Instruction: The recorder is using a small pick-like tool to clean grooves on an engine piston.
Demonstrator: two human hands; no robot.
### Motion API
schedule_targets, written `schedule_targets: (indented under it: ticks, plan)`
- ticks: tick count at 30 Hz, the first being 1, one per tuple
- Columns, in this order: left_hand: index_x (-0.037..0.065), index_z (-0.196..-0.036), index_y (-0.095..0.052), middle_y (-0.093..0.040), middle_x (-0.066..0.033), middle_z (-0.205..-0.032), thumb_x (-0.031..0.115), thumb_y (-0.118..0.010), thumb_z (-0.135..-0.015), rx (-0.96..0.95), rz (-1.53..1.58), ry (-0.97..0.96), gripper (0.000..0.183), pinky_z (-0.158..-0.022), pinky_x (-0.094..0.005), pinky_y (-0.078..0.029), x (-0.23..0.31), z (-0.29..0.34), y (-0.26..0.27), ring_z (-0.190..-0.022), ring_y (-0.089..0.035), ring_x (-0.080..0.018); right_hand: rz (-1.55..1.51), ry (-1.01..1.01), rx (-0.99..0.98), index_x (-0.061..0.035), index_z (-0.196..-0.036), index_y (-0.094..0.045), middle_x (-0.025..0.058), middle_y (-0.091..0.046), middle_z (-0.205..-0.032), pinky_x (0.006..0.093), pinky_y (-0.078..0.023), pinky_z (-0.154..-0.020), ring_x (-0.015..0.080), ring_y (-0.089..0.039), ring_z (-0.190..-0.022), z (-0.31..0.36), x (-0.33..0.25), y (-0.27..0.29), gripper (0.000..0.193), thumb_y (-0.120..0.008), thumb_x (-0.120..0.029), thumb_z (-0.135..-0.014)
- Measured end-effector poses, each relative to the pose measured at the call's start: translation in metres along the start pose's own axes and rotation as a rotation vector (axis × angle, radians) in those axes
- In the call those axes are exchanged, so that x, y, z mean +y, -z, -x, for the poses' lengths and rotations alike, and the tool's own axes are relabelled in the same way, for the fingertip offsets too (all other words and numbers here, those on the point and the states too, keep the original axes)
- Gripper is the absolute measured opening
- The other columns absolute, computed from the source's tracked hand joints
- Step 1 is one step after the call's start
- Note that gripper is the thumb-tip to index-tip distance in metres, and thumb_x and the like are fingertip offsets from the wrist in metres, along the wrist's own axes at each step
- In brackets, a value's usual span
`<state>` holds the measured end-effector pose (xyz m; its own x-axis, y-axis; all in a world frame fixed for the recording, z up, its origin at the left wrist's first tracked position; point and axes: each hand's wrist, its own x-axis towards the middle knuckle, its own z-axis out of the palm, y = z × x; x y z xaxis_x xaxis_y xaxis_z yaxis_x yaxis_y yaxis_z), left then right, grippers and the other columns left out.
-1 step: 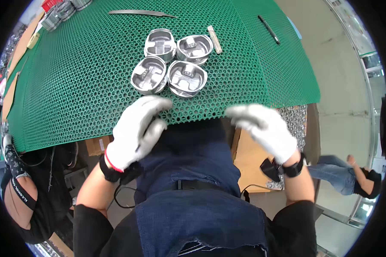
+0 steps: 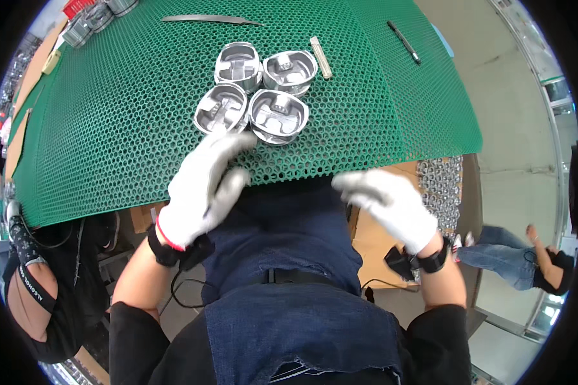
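Several silvery metal pistons stand close together on the green perforated mat (image 2: pixel 141 128), hollow sides up. My left hand (image 2: pixel 202 186), in a white glove, is just in front of the near-left piston (image 2: pixel 221 108). Its fingertips overlap that piston's near edge in the picture; I cannot tell whether they touch. The thumb is apart from the fingers and nothing shows between them. Right of it is the near-right piston (image 2: pixel 278 117). My right hand (image 2: pixel 392 205), also gloved, hovers by the mat's front edge, holding nothing, fingers stretched out and a little blurred.
A slim metal file (image 2: pixel 212 19) lies at the back. A small clear narrow packet (image 2: pixel 321 58) is beside the far-right piston (image 2: pixel 290 70). Farther right lies a black pen (image 2: pixel 404 42). More pistons (image 2: pixel 77 32) stand far left. Other people are at both sides, one in jeans (image 2: pixel 498 255).
My left hand has moved slightly forward, toward the near-left piston. My right hand has shifted a little left and back toward me. The pistons stay in place.
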<state>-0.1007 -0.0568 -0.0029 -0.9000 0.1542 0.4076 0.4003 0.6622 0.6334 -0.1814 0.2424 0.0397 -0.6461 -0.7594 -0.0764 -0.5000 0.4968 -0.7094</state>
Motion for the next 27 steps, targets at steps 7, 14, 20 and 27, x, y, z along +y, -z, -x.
schedule_targets:
  ticks: [7,14,20,27]
  plan:
    - [-0.003,-0.132,-0.050,-0.059,-0.0155,-0.124,-0.004,-0.056,-0.088,0.224,0.019,0.226,0.045,-0.101,-0.0353,-0.044,-0.011,-0.037,-0.012,-0.115,-0.058,-0.0240,-0.255,-0.217,-0.293,-0.0090,-0.124,-0.063,0.0114,-0.067,-0.111,0.0365,-0.051,-0.092,0.0271,-0.066,-0.101,0.070,0.049,-0.055,0.036,-0.057,-0.028,-0.093]
    - [0.010,-0.110,-0.063,-0.060,-0.0113,-0.116,0.010,-0.063,-0.074,-0.180,-0.768,-0.440,0.036,-0.105,-0.0502,-0.038,0.040,-0.124,-0.027,-0.116,-0.054,-0.0300,-0.322,-0.159,-0.282,-0.0079,-0.104,-0.068,0.0117,-0.070,-0.097,0.0390,-0.052,-0.082,0.0298,-0.067,-0.091,0.082,0.094,-0.066,0.029,-0.051,-0.030,-0.096]
    - [0.007,-0.104,-0.063,-0.061,-0.0107,-0.120,0.010,-0.067,-0.075,-0.309,-0.846,-0.354,0.030,-0.103,-0.0446,-0.043,0.049,-0.111,-0.019,-0.117,-0.055,-0.0305,-0.308,-0.129,-0.223,-0.0081,-0.099,-0.068,0.0153,-0.069,-0.096,0.0427,-0.051,-0.083,0.0358,-0.065,-0.092,0.086,0.103,-0.061,0.032,-0.050,-0.035,-0.095]
    - [0.002,-0.106,-0.058,-0.064,-0.0170,-0.096,-0.002,-0.068,-0.068,-0.091,-0.626,0.230,0.040,-0.077,-0.0390,-0.052,0.034,-0.057,0.010,-0.086,-0.064,-0.0355,-0.404,-0.307,-0.284,-0.0082,-0.101,-0.067,0.0128,-0.069,-0.094,0.0409,-0.049,-0.083,0.0323,-0.065,-0.091,0.106,0.085,-0.073,0.039,-0.045,-0.041,-0.098]
